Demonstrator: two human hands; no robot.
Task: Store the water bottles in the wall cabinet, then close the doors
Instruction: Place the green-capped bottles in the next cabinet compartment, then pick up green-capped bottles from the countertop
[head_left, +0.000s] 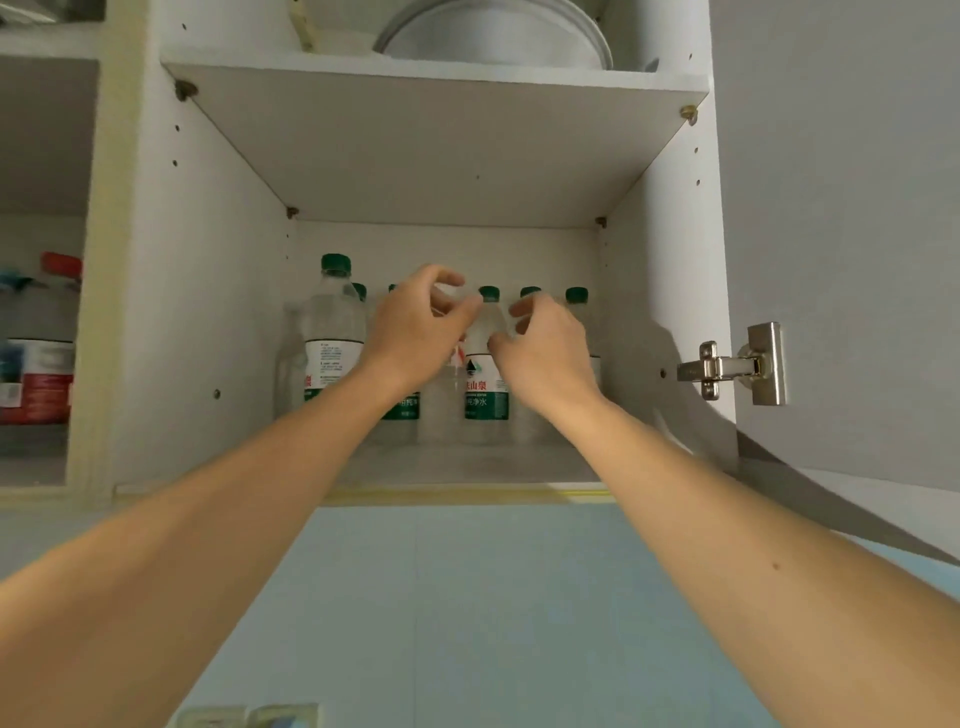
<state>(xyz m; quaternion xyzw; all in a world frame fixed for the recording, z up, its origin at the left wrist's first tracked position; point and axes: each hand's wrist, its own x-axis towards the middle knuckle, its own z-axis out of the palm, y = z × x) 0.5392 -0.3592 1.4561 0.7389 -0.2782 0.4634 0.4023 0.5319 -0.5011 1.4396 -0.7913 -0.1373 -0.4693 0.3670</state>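
Both hands are reaching among the water bottles (485, 364) on the cabinet shelf (467, 462); left hand (415, 332) and right hand (545, 348) are loosely curled, seemingly gripping nothing. Doors probably come next.

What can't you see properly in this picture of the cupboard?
- Head view: the clear green-capped water bottles in the middle are partly covered by the left hand and right hand.
- The white plates on the upper shelf are cut off by the top edge.
- The red-capped jug at far left is blurred.
- The small label print is unreadable.
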